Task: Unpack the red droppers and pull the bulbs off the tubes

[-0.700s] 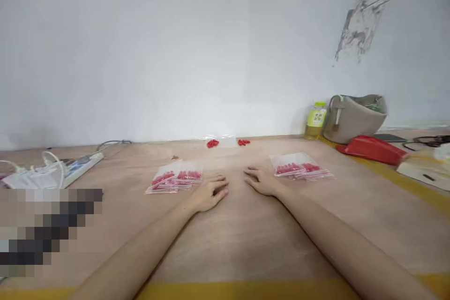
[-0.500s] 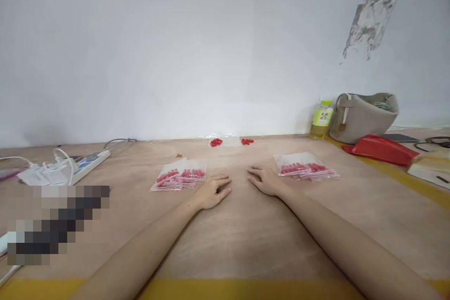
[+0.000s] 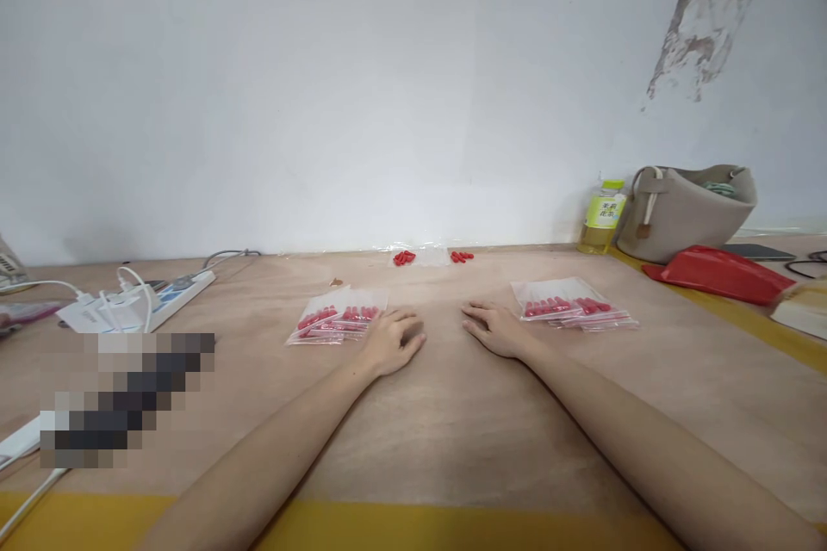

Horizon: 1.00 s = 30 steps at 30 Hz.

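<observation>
On the wooden table (image 3: 439, 448), left hand (image 3: 392, 342) and right hand (image 3: 494, 329) lie relaxed and empty

Both forearms slant forward and inward from the lower edge, bringing the hands near each other with bare wood between them. The left hand is palm down, its fingers loosely bent and pointing rightward, the thumb spread away from them; nothing shows in its grasp. From this view it overlaps the edge of the left stack of zip bags (image 3: 329, 321), though whether it touches them I cannot tell. The right hand roughly mirrors it, fingers half extended leftward, thumb a little apart, likewise gripping nothing, and lies just beside the right stack of zip bags (image 3: 562, 300). Red pieces (image 3: 362, 313) show inside both stacks. Farther off, near the wall (image 3: 323, 103), two small red heaps (image 3: 404, 258) sit side by side, slightly apart.
</observation>
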### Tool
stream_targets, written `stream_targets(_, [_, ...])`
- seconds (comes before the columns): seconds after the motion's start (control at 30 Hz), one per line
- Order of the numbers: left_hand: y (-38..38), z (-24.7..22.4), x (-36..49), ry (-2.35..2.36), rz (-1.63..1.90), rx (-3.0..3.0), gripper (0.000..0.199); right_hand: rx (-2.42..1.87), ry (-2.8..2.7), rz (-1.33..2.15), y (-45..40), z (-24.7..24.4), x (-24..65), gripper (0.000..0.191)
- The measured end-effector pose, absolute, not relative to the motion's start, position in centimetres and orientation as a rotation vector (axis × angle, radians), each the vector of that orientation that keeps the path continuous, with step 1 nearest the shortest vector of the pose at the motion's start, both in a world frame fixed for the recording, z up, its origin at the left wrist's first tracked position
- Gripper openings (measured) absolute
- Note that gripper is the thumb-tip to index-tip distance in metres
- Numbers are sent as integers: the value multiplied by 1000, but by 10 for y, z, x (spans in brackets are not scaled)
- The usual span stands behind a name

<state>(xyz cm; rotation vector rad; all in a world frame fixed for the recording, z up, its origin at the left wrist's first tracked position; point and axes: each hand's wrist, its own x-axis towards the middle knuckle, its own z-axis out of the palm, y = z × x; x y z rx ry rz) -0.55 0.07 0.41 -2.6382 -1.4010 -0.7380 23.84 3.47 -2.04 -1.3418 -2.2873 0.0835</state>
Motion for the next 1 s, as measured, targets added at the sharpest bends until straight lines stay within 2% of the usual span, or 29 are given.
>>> stream_targets(0.13, [3,24,-22,-1546,-541,-2313,33,-1344,-2300,77,36,-21,239,44])
stream_targets(0.33, [15,40,-50,-1768,-138,-2311,58,-1353,-2307,64,35,-20,239,45])
stream_targets(0.43, [18,36,-55,-1815,-116,-2306,54,-1353,-2308,61,34,-20,239,45])
stream_targets(0.57, [18,27,-49,-1763,-187,-2305,33,-1363,-2309,58,35,-22,239,45])
stream_targets(0.7, [13,15,-28,-1676,-301,-2379,38,-1348,-2299,63,36,-23,239,43])
stream_targets(0.8, [8,3,-5,-1591,-555,-2531,36,-1318,-2269,90,32,-20,240,42])
stream_targets(1.0, [0,-7,20,-1492,-1004,-2587,43,-1008,-2290,80,11,-5,231,63])
